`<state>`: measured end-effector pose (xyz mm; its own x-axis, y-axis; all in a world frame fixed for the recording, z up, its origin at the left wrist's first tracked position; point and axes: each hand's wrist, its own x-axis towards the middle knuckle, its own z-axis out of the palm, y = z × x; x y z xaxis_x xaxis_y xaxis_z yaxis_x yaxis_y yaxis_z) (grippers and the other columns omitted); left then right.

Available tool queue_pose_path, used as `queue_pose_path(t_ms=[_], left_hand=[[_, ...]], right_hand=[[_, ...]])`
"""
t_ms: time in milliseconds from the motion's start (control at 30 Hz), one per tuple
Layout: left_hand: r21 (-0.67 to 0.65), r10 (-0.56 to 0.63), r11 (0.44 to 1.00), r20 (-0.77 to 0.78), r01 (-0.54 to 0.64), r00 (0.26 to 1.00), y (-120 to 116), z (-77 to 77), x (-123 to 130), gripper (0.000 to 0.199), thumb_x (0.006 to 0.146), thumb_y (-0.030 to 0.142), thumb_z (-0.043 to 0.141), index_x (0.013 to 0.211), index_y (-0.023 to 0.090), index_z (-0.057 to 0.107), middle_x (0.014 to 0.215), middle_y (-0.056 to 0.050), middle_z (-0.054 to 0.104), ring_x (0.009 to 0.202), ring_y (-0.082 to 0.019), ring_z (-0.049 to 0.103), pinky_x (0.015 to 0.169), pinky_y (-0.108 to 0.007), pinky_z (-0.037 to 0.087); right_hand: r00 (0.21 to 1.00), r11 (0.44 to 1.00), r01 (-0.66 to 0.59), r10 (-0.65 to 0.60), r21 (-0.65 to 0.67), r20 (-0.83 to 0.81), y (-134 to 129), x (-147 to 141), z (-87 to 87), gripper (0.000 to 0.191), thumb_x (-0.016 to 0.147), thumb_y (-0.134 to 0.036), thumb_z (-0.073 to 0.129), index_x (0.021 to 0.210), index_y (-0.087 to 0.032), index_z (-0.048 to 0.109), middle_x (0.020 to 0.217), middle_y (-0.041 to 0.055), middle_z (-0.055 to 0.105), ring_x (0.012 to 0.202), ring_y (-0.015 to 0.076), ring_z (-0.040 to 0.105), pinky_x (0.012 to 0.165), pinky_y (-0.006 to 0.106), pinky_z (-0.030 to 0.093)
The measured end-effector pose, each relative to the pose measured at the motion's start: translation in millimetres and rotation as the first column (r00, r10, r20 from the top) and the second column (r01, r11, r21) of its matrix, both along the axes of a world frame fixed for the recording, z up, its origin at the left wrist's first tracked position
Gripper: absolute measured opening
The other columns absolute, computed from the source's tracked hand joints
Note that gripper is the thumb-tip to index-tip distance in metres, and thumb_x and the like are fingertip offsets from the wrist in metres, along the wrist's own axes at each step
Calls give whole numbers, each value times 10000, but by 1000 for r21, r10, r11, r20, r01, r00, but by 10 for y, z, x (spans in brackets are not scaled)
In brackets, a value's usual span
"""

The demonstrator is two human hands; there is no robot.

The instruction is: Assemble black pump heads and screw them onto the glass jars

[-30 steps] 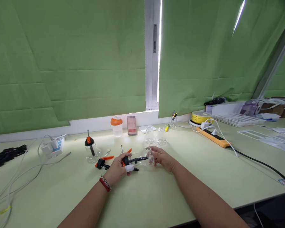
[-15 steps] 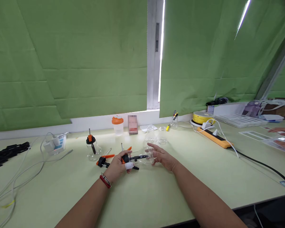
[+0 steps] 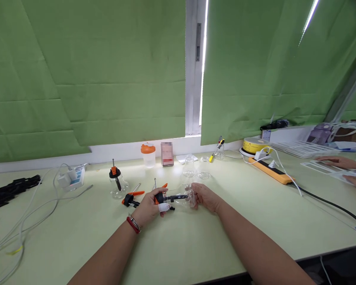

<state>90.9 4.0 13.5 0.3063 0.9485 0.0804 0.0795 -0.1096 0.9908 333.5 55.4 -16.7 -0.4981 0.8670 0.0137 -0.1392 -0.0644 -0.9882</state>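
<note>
A clear glass jar [image 3: 182, 192] lies sideways between my hands, its black and orange fitting on the left and a black tube inside. My left hand [image 3: 148, 206], with a white wrap on the thumb, is closed around the fitting end. At the wide base, the fingers of my right hand [image 3: 206, 196] grip the glass. Just left of my left hand lies a loose black fitting [image 3: 128, 200] with an orange lever. Farther left, a similar jar [image 3: 118, 190] stands upright with its fitting in place. Two bare glass jars [image 3: 189, 166] stand beyond my hands.
An orange-lidded cup [image 3: 148, 156] and a small box [image 3: 167, 154] stand by the wall. Cables and a white power strip [image 3: 77, 177] lie left. An orange power strip [image 3: 269, 170] and yellow spool [image 3: 256, 145] are right. Another person's hands [image 3: 341, 163] work at far right.
My right hand's fingers have closed in on the jar's base; they were more spread before. My left hand keeps its hold. The view has shifted slightly.
</note>
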Motion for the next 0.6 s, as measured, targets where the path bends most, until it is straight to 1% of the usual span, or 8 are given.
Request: queue_pose_path(t_ms=[133,200,233,300,367,400,500,600], left_hand=[[-10,-9,1000,9,9,1000,3,0,-1,568,613,264,766,1122,178,530,723,36,531,527,-112,541,496,-290,514],[-21,7,1000,14,-7,1000,-6,21,2,571,605,265,770,1115,174,531,730,34,535,532,-112,544,498,-287,511],[-25,18,1000,13,-18,1000,-10,33,3,571,605,266,770,1115,172,530,726,35,537,529,-110,544,502,-286,510],[-28,42,999,8,-42,999,-14,50,1,570,607,265,768,1116,172,529,731,36,540,514,-101,543,510,-283,507],[-26,54,998,11,-54,998,-10,50,-5,567,611,263,767,1118,175,529,748,34,543,500,-91,536,511,-280,505],[-24,51,998,13,-50,999,-4,43,-10,566,615,263,766,1121,175,528,746,34,542,499,-89,533,509,-279,504],[-16,28,1000,13,-27,1000,16,7,-24,579,625,267,762,1141,168,518,695,43,528,508,-97,528,509,-282,505],[-14,10,1000,10,-10,1000,26,-19,-29,588,626,272,762,1147,159,514,667,48,518,510,-102,527,507,-285,505]], right_hand=[[999,999,5,-3,-46,41,23,-17,-46,503,844,-606,422,950,-126,532,671,78,659,456,154,610,374,222,422],[999,999,1,2,-44,53,19,-10,-39,516,844,-608,417,971,-122,538,704,92,663,480,164,623,375,223,423],[999,999,-3,4,-37,44,11,0,-25,512,842,-597,434,1008,-125,538,759,102,667,517,169,637,388,226,434],[1000,1000,-16,16,-5,-8,-12,30,18,489,829,-543,509,1137,-162,511,949,119,650,651,184,667,450,245,479],[996,997,-52,55,53,-63,-38,64,67,536,784,-446,624,1244,-231,453,1138,115,578,799,202,669,540,268,517],[994,994,-71,77,81,-77,-49,77,88,577,758,-400,668,1266,-254,437,1188,110,545,847,209,662,577,277,524],[992,990,-94,102,110,-74,-63,87,113,570,732,-357,701,1239,-238,467,1168,109,547,828,210,666,573,273,518],[997,995,-65,68,71,-39,-49,60,79,483,778,-428,638,1177,-190,503,1019,105,617,691,195,674,480,257,492]])
